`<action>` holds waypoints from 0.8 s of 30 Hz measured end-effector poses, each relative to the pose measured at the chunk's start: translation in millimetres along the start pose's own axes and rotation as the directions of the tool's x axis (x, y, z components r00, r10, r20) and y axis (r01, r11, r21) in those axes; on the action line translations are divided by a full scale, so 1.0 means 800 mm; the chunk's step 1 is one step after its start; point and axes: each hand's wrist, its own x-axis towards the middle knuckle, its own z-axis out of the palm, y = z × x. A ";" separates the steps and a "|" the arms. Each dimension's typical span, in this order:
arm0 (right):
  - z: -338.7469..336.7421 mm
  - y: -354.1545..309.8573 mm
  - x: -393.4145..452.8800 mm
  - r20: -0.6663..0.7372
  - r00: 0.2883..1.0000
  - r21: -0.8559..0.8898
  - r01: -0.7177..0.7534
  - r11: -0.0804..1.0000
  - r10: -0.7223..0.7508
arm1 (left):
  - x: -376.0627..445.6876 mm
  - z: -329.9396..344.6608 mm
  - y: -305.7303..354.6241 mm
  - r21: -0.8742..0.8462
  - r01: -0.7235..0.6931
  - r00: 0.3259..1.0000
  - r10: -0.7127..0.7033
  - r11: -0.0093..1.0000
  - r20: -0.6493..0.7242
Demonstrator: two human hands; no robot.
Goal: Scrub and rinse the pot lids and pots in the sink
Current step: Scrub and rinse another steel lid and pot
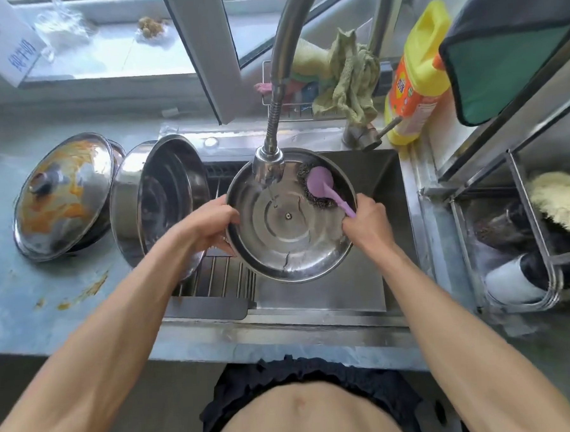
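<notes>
From the head camera, my left hand (208, 226) grips the left rim of one steel pot lid (290, 225) held inverted over the sink (330, 292), under the faucet head (268, 165). My right hand (366, 221) holds a purple-handled steel-wool scrubber (321, 187) against the lid's far right edge. On the bench (33, 295) left of the sink sit one stained lid (64, 194) and one pot (157, 196) tipped on its side at the sink's left edge.

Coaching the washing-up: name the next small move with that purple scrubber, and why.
Probably sweep the purple-handled steel-wool scrubber from the far rim across the round steel lid. The right hand grips its handle, the left hand steadies the rim, and the faucet head hangs above.
</notes>
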 end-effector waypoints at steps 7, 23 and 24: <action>-0.002 0.003 0.000 0.095 0.985 -0.427 0.173 0.887 -0.146 | -0.011 0.032 -0.004 -0.066 -0.062 0.998 0.064 0.996 0.029; 0.016 -0.039 -0.026 0.328 0.934 -0.665 0.335 0.667 -0.142 | -0.022 0.061 -0.023 -0.063 -0.323 0.904 0.288 0.944 -0.317; 0.021 -0.044 -0.033 0.381 0.920 -0.582 0.315 0.750 -0.091 | -0.021 0.065 -0.025 -0.056 -0.375 0.872 0.332 0.925 -0.358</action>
